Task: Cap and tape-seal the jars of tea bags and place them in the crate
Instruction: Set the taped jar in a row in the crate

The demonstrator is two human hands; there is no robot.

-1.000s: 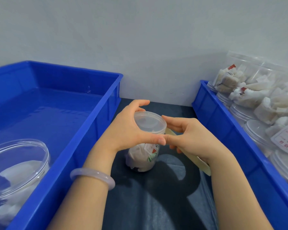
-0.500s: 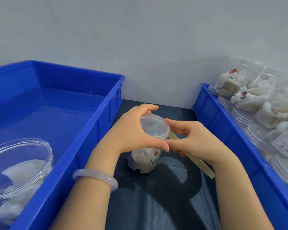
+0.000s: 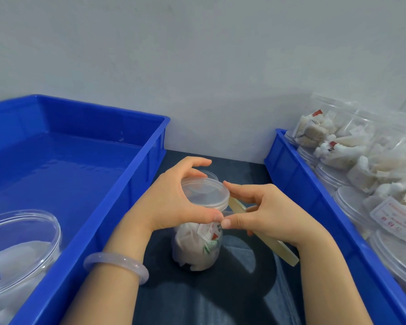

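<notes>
Currently: clear jar (image 3: pixel 198 245) of tea bags (image 3: pixel 192 252) stands on the dark counter (image 3: pixel 220 299), in the gap between two crates. Clear lid (image 3: pixel 205 192) sits on top of the jar. Left hand (image 3: pixel 171 202) grips the lid from the jar's left, with fingers curled over the far edge and thumb across the near side just under the rim. Right hand (image 3: pixel 270 214) is at the jar's right in a narrow pinch on the lid: forefinger tip on the rim, thumb tip at the jar's neck, touching the left thumb tip. Can't tell whether any tape is between those fingers. Beige strip (image 3: pixel 285 249) lies flat on the counter just right of the jar, partly under the right hand. Pale bracelet (image 3: pixel 117 266) on the left wrist. Blue crate (image 3: pixel 150 165) just left of the jar holds one clear container (image 3: pixel 21 245) on its side at the near end. Second blue crate (image 3: pixel 314 193) right of the jar is packed with capped jars (image 3: pixel 352 200), more clear containers of tea bags piled on top.
</notes>
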